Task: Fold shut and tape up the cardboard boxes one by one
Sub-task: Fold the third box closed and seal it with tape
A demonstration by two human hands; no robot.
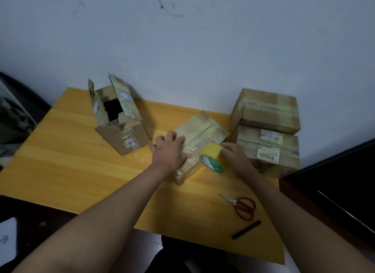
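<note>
A small flat cardboard box (203,130), its flaps folded down and covered in clear tape, lies at the middle of the yellow table (71,161). My left hand (169,150) presses flat on the box's near left part, fingers spread. My right hand (235,154) grips a yellow tape roll (213,157) held against the box's near right edge. A larger cardboard box (121,122) with its top flaps standing open sits at the back left.
Two taped boxes are stacked at the back right, the upper (265,110) on the lower (269,150). Red-handled scissors (242,206) and a short black stick (246,229) lie near the table's front right. A dark cabinet (334,191) borders the right side.
</note>
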